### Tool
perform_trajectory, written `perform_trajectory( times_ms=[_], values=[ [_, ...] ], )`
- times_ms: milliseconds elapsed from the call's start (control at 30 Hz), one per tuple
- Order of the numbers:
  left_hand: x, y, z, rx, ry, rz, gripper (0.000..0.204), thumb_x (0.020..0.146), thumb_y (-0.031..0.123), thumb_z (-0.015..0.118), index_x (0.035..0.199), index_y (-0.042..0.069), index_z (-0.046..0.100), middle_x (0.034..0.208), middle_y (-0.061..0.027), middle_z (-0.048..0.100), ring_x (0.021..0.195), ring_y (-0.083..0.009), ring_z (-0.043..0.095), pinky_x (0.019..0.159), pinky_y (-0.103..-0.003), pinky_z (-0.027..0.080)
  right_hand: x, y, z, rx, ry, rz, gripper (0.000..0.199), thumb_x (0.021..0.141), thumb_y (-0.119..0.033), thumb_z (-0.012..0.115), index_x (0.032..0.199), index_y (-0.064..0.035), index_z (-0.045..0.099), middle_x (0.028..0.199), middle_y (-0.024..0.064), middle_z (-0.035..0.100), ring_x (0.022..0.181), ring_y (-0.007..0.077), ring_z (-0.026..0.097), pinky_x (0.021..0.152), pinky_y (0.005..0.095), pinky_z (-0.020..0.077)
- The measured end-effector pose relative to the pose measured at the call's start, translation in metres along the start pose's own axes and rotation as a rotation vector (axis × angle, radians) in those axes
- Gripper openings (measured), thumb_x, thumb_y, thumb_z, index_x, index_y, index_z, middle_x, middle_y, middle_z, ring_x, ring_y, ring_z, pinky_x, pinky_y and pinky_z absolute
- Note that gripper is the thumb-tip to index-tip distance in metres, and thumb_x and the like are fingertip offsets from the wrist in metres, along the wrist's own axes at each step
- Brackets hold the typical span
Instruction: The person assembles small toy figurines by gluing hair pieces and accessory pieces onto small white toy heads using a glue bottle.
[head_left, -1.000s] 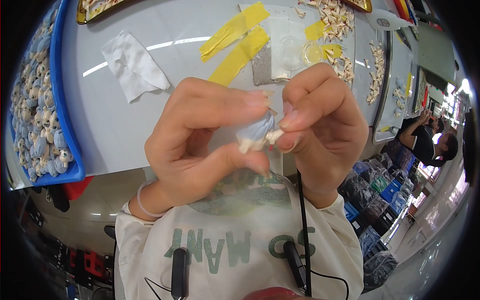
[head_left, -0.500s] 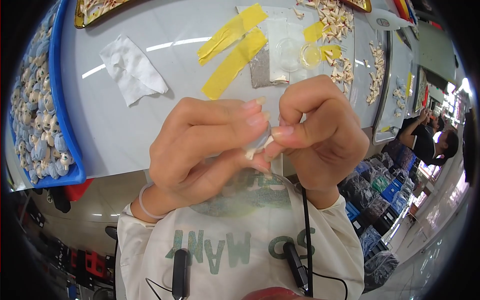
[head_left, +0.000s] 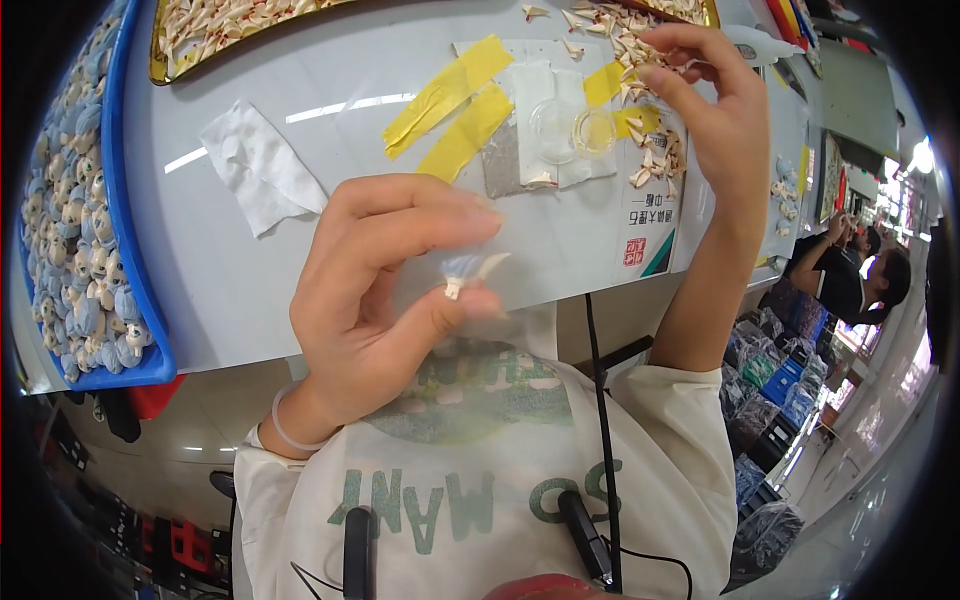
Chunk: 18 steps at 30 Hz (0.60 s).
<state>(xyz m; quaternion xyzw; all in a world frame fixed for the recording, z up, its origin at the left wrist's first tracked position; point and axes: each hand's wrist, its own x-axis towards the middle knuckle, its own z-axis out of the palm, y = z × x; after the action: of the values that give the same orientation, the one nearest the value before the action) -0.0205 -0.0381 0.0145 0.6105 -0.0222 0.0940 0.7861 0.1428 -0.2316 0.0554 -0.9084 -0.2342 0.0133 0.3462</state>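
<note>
Between the thumb and fingers of my left hand (head_left: pixel 365 275) is a small pale-blue and cream figurine part (head_left: pixel 460 274), somewhat blurred. A cream pointed piece sticks out from its right side. My right hand (head_left: pixel 722 95) is stretched to the far right, its thumb and fingers apart, over a loose pile of small cream pointed pieces (head_left: pixel 655 160) with reddish tips. Nothing shows between those fingers, though the rear ones are partly hidden. Two round clear dishes, the larger dish (head_left: pixel 553 132) and the smaller yellowish dish (head_left: pixel 595 131), stand left of the pile.
A blue tray (head_left: pixel 150 330) of blue-and-cream figurine parts lines the left side. At the back, a gold-rimmed tray (head_left: pixel 157 60) holds more pointed pieces. A white cloth (head_left: pixel 262 165) and yellow tape strips (head_left: pixel 450 95) lie on the table. A black cable (head_left: pixel 600 400) hangs before me.
My right hand has left the figurine part and moved far right to the pile. My left hand keeps the part, now with the pointed piece showing, slightly left and lower.
</note>
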Motion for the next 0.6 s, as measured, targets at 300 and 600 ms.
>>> perform_trajectory(
  times_ms=[300, 600],
  values=[
    [0.0, -0.004, -0.003, 0.089, -0.049, 0.059, 0.036, 0.068, 0.01, 0.069, 0.098, 0.001, 0.052, 0.099, -0.012, 0.045, 0.086, -0.0207, 0.052, 0.076, -0.03, 0.043, 0.008, 0.009, -0.003, -0.231, -0.18, -0.067, 0.009, 0.07, -0.003, 0.059, 0.078, 0.0005, 0.056, 0.073, 0.0015, 0.057, 0.065, 0.0086, 0.047, 0.064, 0.0199, 0.0388],
    [-0.001, -0.002, -0.001, -0.072, -0.03, 0.003, 0.033, 0.066, -0.004, 0.065, 0.098, -0.002, 0.054, 0.101, -0.011, 0.046, 0.093, -0.019, 0.048, 0.079, -0.027, 0.042, -0.01, 0.011, -0.018, 0.124, 0.096, 0.045, 0.007, 0.075, -0.001, 0.057, 0.081, 0.0023, 0.056, 0.079, 0.0036, 0.058, 0.074, 0.0087, 0.052, 0.069, 0.0196, 0.0411]
  ],
)
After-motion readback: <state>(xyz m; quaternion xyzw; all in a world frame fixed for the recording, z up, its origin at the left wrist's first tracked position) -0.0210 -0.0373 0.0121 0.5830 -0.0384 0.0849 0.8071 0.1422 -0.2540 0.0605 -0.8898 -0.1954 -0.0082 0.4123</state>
